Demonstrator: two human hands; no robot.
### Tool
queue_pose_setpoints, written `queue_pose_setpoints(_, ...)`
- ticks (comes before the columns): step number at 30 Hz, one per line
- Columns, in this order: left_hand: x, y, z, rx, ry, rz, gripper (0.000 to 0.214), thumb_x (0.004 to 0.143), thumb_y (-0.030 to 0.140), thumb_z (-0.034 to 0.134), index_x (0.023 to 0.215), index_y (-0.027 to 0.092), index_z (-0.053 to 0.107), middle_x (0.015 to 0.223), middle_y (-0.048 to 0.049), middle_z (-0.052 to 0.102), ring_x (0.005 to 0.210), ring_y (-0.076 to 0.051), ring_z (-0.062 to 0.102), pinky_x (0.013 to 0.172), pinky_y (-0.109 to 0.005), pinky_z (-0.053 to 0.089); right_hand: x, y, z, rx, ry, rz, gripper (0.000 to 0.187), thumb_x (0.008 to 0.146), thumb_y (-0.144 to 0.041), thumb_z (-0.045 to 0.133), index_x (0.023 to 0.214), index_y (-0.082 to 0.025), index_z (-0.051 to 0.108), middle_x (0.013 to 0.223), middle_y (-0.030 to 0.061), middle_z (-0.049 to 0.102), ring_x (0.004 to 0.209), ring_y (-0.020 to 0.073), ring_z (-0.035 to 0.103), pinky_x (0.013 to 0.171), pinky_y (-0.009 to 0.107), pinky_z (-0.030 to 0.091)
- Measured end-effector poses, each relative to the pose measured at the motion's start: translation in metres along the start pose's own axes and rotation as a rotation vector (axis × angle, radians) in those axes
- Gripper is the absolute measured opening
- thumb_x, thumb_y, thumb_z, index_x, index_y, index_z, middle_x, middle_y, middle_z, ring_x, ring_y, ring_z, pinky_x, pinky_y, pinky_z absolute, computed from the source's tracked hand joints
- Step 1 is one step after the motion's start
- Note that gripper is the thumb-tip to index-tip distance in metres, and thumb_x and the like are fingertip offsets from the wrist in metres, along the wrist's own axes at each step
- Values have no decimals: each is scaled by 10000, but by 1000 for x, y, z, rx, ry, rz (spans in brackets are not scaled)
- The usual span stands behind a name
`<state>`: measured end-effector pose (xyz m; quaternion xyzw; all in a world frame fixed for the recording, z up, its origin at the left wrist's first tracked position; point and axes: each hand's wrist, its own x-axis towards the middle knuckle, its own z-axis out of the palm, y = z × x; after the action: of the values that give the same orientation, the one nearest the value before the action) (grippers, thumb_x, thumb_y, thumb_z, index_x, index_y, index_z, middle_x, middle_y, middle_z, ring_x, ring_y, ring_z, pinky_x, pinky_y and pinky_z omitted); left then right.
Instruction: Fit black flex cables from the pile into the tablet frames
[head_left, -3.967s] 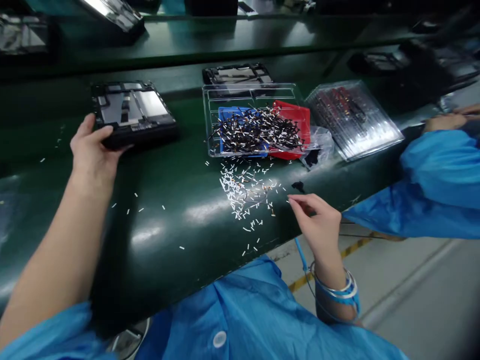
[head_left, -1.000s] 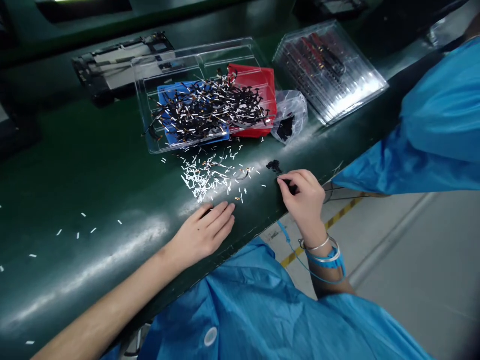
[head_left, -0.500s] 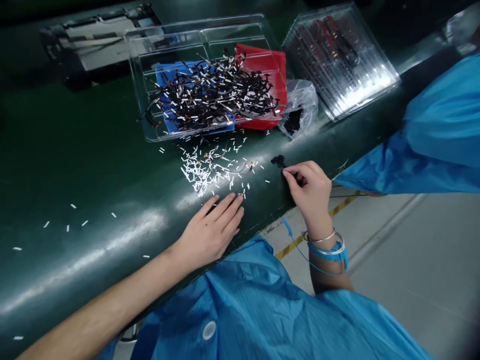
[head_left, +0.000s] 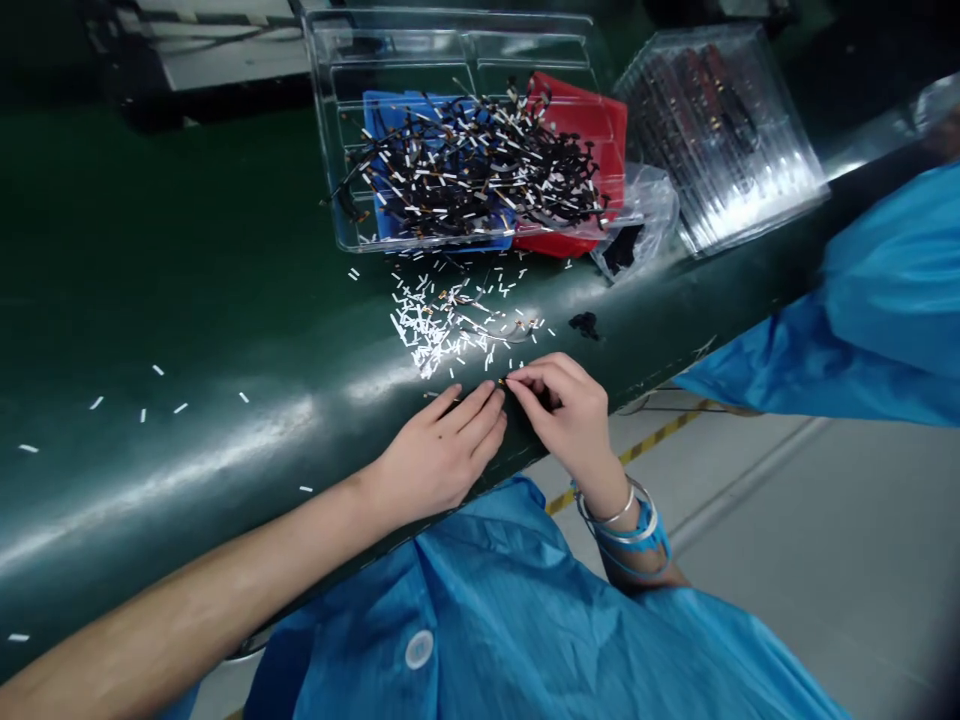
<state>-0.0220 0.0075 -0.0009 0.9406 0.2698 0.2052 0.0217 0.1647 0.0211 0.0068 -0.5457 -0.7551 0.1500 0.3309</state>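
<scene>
My left hand (head_left: 439, 455) lies flat on the green table (head_left: 225, 290), its fingers stretched out at the near edge. Just beyond its fingertips shows a small gold-coloured end (head_left: 502, 381) of a part mostly hidden under the hand. Thumb and forefinger of my right hand (head_left: 566, 408) are pinched together right at that gold end; what they hold is too small to make out. White strips (head_left: 424, 335) lie scattered past my hands, with a few thin flex cables (head_left: 472, 325) among them. A little pile of black pieces (head_left: 584, 325) sits beyond my right hand.
A clear plastic tray (head_left: 328, 190) at the back holds many dark flex cables with white strips. Beside it are a clear bag (head_left: 651, 205) and stacked clear trays (head_left: 720, 150). A blue sleeve of another person (head_left: 892, 260) reaches in at right.
My right hand has moved left from the black pile to the fingertips of my left hand. The left hand stays flat on the table. The view has shifted slightly.
</scene>
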Motion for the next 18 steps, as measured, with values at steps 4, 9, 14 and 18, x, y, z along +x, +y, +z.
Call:
queue_pose_setpoints(4,0,0,0,14,22,4,315,927,182,444,1138,53,640,1231,-154,645,1200,-271,565,1002,-403,423,1,4,0,-24,-11,-51,80,857,-140,602,805,-180,647,747,12,630,663,115,566,556,239,451)
queue_pose_setpoints(9,0,0,1,30,24,-6,324,928,193,442,1148,57,638,1240,-144,644,1203,-258,561,1010,-394,409,-1,3,2,-143,13,-176,90,872,-142,584,830,-172,657,761,37,653,699,134,577,614,255,482)
queue_pose_setpoints(14,0,0,1,30,26,-24,332,935,196,433,1159,61,637,1248,-135,641,1206,-246,560,1008,-378,407,-10,-10,-2,-456,10,-300,169,887,-108,539,934,-150,696,744,48,650,699,150,524,613,266,439)
queue_pose_setpoints(18,0,2,2,2,3,-21,348,926,205,457,1179,28,616,1253,-178,628,1210,-269,559,993,-395,423,-11,-22,-4,-656,-65,-316,229,916,-133,486,962,-135,710,713,49,636,679,164,487,539,293,349)
